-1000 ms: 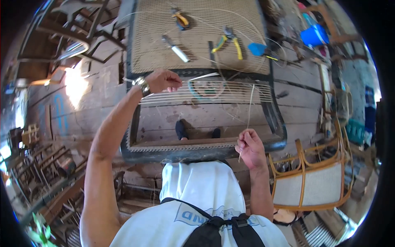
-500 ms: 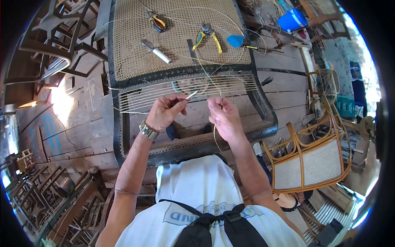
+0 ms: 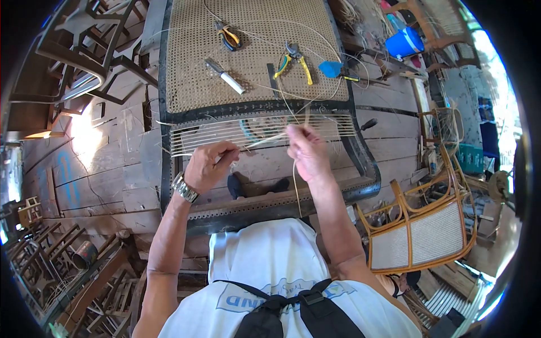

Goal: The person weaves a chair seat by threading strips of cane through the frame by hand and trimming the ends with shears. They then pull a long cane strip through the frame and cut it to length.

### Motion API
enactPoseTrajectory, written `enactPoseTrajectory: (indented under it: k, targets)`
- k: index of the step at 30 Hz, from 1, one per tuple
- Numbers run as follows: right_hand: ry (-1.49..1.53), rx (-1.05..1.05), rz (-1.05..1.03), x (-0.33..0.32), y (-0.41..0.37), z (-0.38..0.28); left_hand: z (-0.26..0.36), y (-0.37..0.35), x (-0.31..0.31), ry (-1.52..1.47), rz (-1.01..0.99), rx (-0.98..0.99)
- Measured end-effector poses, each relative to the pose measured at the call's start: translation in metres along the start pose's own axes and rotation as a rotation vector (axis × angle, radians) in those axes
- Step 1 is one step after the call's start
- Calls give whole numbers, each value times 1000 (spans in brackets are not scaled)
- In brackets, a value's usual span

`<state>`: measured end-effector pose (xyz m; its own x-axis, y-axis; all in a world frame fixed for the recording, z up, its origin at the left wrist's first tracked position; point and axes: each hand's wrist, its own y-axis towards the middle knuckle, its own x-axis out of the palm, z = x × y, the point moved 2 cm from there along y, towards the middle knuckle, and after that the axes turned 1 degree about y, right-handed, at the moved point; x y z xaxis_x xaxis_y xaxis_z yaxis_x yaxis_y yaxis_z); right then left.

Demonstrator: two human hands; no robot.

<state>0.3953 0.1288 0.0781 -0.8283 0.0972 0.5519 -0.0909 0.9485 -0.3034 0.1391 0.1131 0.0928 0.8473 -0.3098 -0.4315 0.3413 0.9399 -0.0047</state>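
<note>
A thin pale cane strand (image 3: 264,141) is stretched between my two hands over the open part of a dark chair frame (image 3: 366,163). My left hand (image 3: 209,168), with a watch at the wrist, pinches its left end. The fingertips of my right hand (image 3: 309,152) are closed on the strand further right, and a loose length hangs below that hand. Just beyond my hands, several parallel cane strands (image 3: 211,134) run across the frame between its drilled side rails. Woven cane webbing (image 3: 191,84) fills the part of the frame farther away.
On the webbing lie orange-handled pliers (image 3: 228,37), a white-handled knife (image 3: 231,83), yellow-green pruning shears (image 3: 293,61) and a tool with a blue piece (image 3: 331,69). A rattan chair (image 3: 420,234) stands at right, wooden chair frames (image 3: 84,50) at left. A blue bucket (image 3: 404,43) is at upper right.
My hands have moved apart, the left one going left and toward me, so a longer stretch of cane shows between them. The view has shifted slightly.
</note>
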Motion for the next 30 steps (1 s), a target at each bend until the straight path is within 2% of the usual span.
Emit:
enactPoseTrajectory:
  k: [1,4,5,6,8,11,13,16,20,22,24,27,30]
  targets:
    - [37,-17,78,-6,3,-8,-2,-2,-2,-6,-2,-21]
    - [-50,-3,107,-26,12,-38,-1,-5,-6,-59,69,-54]
    - [-154,47,134,-32,15,-43,3,-4,-6,-43,84,-47]
    - [-156,49,128,-35,17,-46,6,-1,-5,-43,90,-49]
    - [-188,191,198,-30,15,-53,11,4,-2,40,184,-64]
    - [-195,167,80,-48,19,-33,17,14,5,27,210,-33]
    - [-282,121,46,-54,22,-20,26,19,10,19,207,-33]
    - [-255,105,54,-57,20,-8,43,26,28,16,186,-27]
    - [-321,128,158,-59,5,-3,51,30,60,-14,155,-40]
    - [-351,130,144,-61,-4,-8,50,27,73,-127,175,-147]
    - [-420,153,99,-59,-16,-13,53,27,76,-93,158,-148]
    - [-417,131,98,-45,-33,-19,45,25,83,-221,176,-179]
    - [-417,119,86,-47,-46,-17,35,25,86,-271,79,-193]
